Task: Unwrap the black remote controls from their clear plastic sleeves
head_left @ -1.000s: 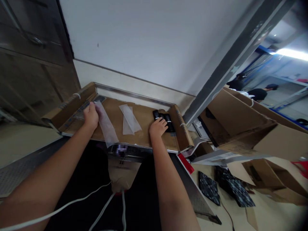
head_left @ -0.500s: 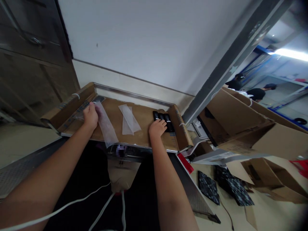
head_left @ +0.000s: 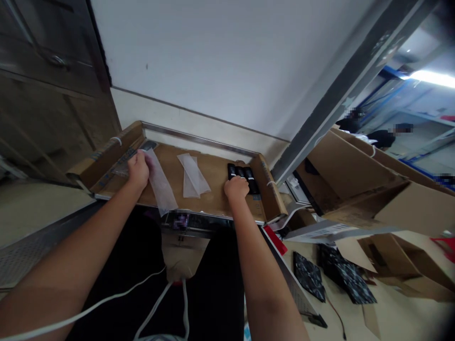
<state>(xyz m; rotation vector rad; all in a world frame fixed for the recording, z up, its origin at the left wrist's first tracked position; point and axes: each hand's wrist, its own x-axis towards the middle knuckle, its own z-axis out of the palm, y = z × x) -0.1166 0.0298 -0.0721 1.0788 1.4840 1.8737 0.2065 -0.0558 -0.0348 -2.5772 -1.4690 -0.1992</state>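
Note:
My left hand (head_left: 138,169) is closed on the upper end of a long translucent plastic sleeve (head_left: 161,182), which hangs down toward the tray's front edge. My right hand (head_left: 237,187) lies at the right, its fingers curled over the lower ends of black oblong pieces (head_left: 250,179) set side by side. White marks show on these pieces; their exact kind is unclear, and the hand covers part of them. Between my hands, two flat translucent sleeves (head_left: 194,176) lie crossed on the cardboard-lined tray (head_left: 215,166).
Cardboard side walls (head_left: 272,189) bound the tray. At its left end lie a clear plastic piece and a dark flat item (head_left: 149,145). A large open carton (head_left: 355,175) stands to the right, with black patterned bags (head_left: 308,275) on the floor below. Two people are in the far background.
My right hand's fingers have curled in from a more spread pose over the black pieces. My left hand still holds the sleeve. The whole view has shifted slightly.

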